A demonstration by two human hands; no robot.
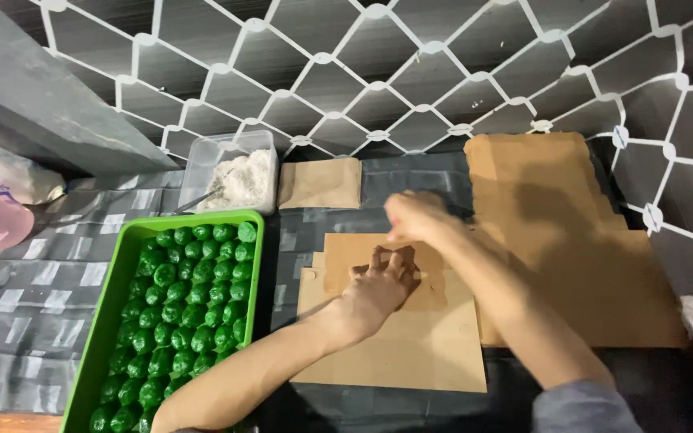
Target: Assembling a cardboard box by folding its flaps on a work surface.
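On the table before me: my two hands meet over flat brown cardboard
Left hand: my left hand (378, 285) lies palm down, fingers spread flat, pressing on the flat cardboard box blank (411, 337); it grips nothing, only pins the sheet
Right hand: my right hand (415, 215) hovers just above and beyond the left, blurred, fingers drawn together near a raised flap of the blank; I cannot tell whether it pinches the flap or is closed on nothing
Cardboard in hand: the blank rests on the dark patterned table cover (34, 321), its far edge lifted a little under my fingers, its near edge flat
Doing it well, as I judge it: keep the left palm firm beside the crease so the sheet does not slide, and bend the flap along the scored line, not across it
Stack to the right: more cardboard blanks (571, 240) lie just beside it, overlapping its right edge
Beyond: a small brown paper bag (320, 184) lies flat near the wall
Left side: a green tray (106, 309) packed with green leaf-wrapped parcels (186, 321), near my left forearm
Behind the tray: a clear plastic tub (226, 152) of white powder with a spoon in it
Wall: dark panels with a white diamond lattice (378, 72)
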